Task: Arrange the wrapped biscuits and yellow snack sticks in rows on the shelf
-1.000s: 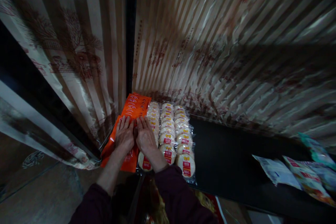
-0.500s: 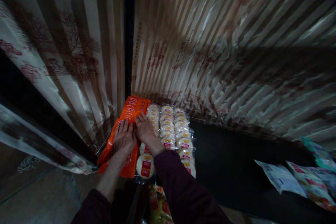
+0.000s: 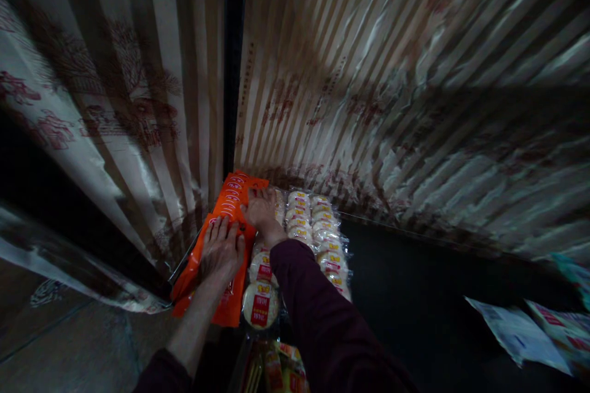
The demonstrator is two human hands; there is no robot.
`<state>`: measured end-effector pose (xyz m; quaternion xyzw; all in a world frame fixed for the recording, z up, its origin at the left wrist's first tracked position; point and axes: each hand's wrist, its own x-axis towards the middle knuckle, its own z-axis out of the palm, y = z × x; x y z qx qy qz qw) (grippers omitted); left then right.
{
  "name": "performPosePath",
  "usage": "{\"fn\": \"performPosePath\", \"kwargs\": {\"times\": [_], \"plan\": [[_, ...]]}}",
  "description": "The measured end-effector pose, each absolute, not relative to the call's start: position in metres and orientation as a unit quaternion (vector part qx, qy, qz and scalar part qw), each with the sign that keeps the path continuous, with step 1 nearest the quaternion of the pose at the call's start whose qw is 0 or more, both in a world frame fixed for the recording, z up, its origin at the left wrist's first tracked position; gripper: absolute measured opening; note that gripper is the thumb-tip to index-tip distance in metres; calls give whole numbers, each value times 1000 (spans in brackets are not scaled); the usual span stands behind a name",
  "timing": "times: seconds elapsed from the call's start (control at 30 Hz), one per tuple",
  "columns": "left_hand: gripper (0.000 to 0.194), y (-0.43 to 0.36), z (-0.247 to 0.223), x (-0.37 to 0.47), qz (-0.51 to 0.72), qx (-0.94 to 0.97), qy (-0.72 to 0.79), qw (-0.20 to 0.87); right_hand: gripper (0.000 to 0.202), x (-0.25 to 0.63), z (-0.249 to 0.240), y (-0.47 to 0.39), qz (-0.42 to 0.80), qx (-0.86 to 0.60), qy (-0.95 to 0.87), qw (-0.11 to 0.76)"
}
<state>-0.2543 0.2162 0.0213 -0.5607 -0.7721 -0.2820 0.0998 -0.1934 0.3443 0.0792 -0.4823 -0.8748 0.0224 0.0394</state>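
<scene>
Orange packets [image 3: 229, 199] overlap in a column at the shelf's left corner. My left hand [image 3: 222, 250] lies palm down on the nearer orange packets, fingers spread. Farther up, my right hand [image 3: 260, 210] rests on the right edge of the orange column, beside the first row of wrapped round crackers, its fingers stretched out. Clear-wrapped white crackers [image 3: 261, 305] with red and yellow labels run in three rows to the right; my right forearm covers part of them.
Pleated printed sheeting [image 3: 295, 73] hangs behind and at the left. On the black shelf surface [image 3: 396, 282], several packets [image 3: 520, 331] lie at the far right. Yellow and red packets [image 3: 281, 371] sit below the crackers.
My right hand has moved up along the edge of the orange packets, away from my left hand. The view has shifted a little, and another cracker label near my right wrist now shows.
</scene>
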Motion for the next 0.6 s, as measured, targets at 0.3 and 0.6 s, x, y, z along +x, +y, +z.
{"fn": "performPosePath", "kwargs": {"times": [0.3,0.6], "plan": [[41,216,20,-254,-289,-560,-767,120,54,-189,81,382,60,-464,-882,57],[38,218,18,-253,-289,-563,-761,144,79,-186,83,409,112,-428,-897,4]]}}
